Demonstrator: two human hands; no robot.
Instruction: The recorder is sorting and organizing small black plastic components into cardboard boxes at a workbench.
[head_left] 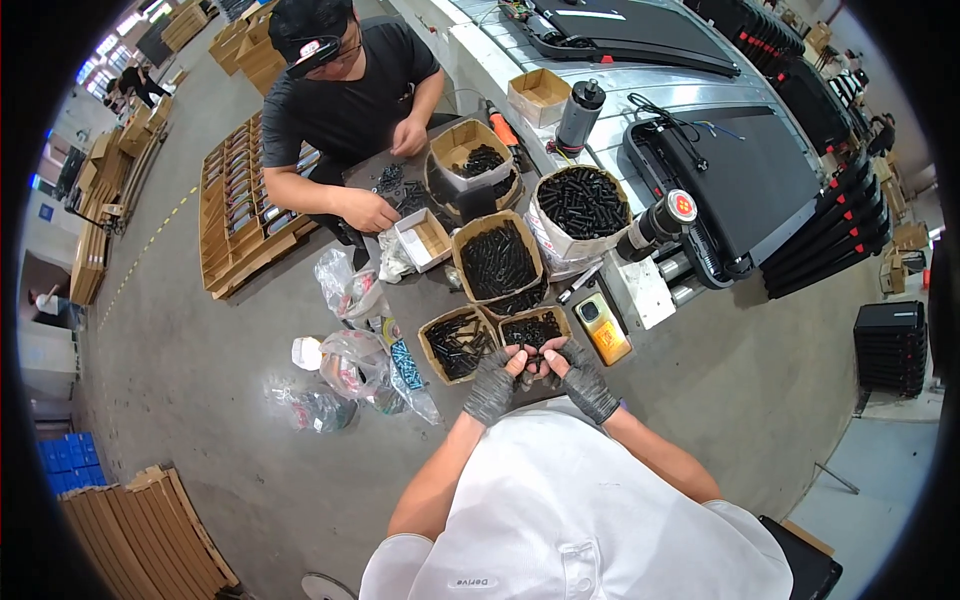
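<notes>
My left hand (493,386) and my right hand (583,383), both in grey fingerless gloves, meet close in front of me. Their thumbs and fingers pinch a small black part (534,361), too small to name for certain. Just beyond them is an open cardboard box of small black parts (532,326). Left of it, another box holds longer black bolt-like pieces (458,345). Behind these, a larger box is filled with black screw-like parts (498,262). A white bag of black cylindrical pieces (583,203) stands to its right.
A phone (603,329) lies to the right of the boxes. Across the table a co-worker (345,130) handles small black parts beside a white box (423,240). Plastic bags (360,365) sit at the left. A roller conveyor (640,290) carries black panels (730,180) at the right.
</notes>
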